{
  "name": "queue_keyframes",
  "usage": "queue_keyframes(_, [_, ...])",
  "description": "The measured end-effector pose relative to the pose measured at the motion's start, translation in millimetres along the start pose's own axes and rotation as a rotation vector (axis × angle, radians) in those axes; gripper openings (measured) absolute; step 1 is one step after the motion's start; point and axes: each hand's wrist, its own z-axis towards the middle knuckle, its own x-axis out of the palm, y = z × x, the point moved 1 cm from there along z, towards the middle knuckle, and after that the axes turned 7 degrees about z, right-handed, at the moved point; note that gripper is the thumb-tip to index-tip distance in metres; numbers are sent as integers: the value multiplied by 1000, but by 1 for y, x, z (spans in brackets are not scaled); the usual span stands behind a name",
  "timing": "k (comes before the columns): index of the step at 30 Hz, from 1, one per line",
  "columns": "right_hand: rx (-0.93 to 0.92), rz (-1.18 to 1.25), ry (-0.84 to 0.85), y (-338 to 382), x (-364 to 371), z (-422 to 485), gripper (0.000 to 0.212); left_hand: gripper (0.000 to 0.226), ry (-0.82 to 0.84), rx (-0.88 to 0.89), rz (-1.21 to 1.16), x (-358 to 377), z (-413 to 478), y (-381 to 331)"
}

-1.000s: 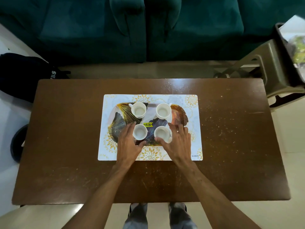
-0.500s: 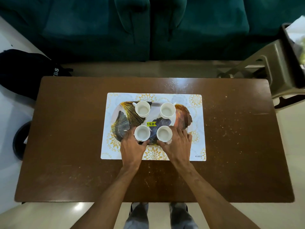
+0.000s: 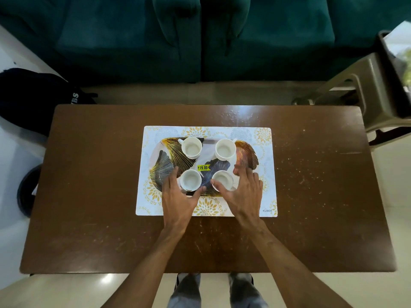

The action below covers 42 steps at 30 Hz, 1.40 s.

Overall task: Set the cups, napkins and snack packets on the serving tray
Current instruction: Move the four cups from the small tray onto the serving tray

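Both grips have loosened since half a second ago: then the fingers sat tight around the two near cups, and now they are spread and straighter. The left grip (image 3: 178, 196) is open. Its fingers stretch along the left side of the near-left cup (image 3: 190, 180) and its thumb reaches round the cup's near right side. I cannot tell whether any finger touches the cup. The right grip (image 3: 244, 192) is open too. Its thumb lies by the near left of the near-right cup (image 3: 223, 178), and its fingers fan out past the cup's right side, over the right part of the tray (image 3: 162, 161).

All four cups stand upright on the tray, mouths up, in a two-by-two square. The far-left cup (image 3: 191, 147) has its handle pointing left and away. The far-right cup (image 3: 225, 148) has its handle pointing right and away. A yellow sticker (image 3: 203, 167) marked 79.00 lies on the tray between the four cups.

The tray rests on a white mat (image 3: 266, 141) with gold flowers, which lies in the middle of the brown bench (image 3: 89, 174). Beyond the bench is a green sofa (image 3: 266, 41). A stool (image 3: 367, 96) stands by the far right corner, and a dark bag (image 3: 33, 96) lies at the far left.
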Motion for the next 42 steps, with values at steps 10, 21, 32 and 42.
queue_keyframes(10, [50, 105, -12, 24, 13, 70, 84, 81, -11, 71, 69, 0, 68, -37])
queue_keyframes(21, [-67, 93, 63, 19, 17, 82, 70, 72, 41, 165, 145, 9, 95, -36])
queue_keyframes(32, [-39, 215, 8, 20, 22, 83, 52, 74, 68, 223, 184, 8, 100, -34])
queue_keyframes(42, [-46, 228, 3, 18, 24, 84, 56, 84, 70, 202, 113, 7, 100, -35])
